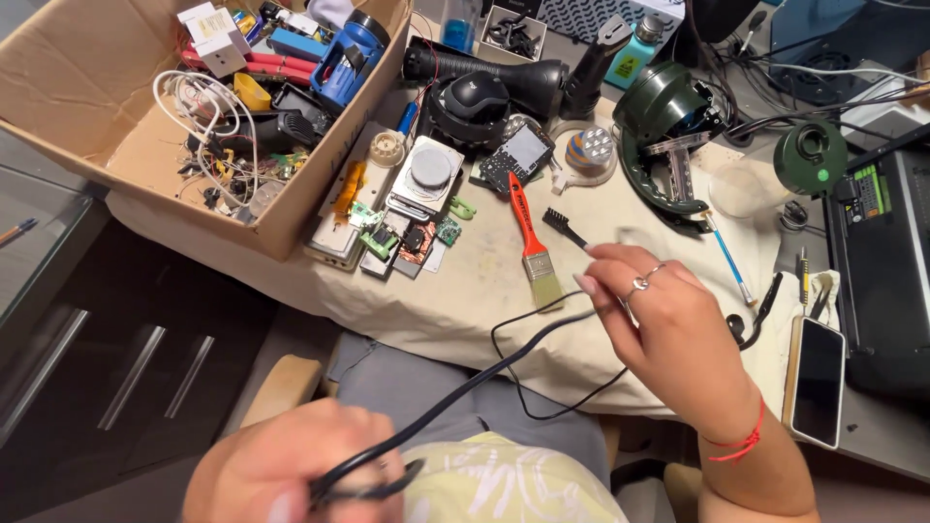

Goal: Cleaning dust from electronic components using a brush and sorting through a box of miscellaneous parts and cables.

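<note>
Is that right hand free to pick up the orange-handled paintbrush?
Probably not at once: the right hand is pinching the black cable. The paintbrush lies uncovered just beside its fingertips.

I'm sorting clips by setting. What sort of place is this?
Probably a home electronics repair bench: small circuit boards lie on a cloth-covered table, a cardboard box holds wires and parts, and both hands, left and right, hold a black cable.
</note>
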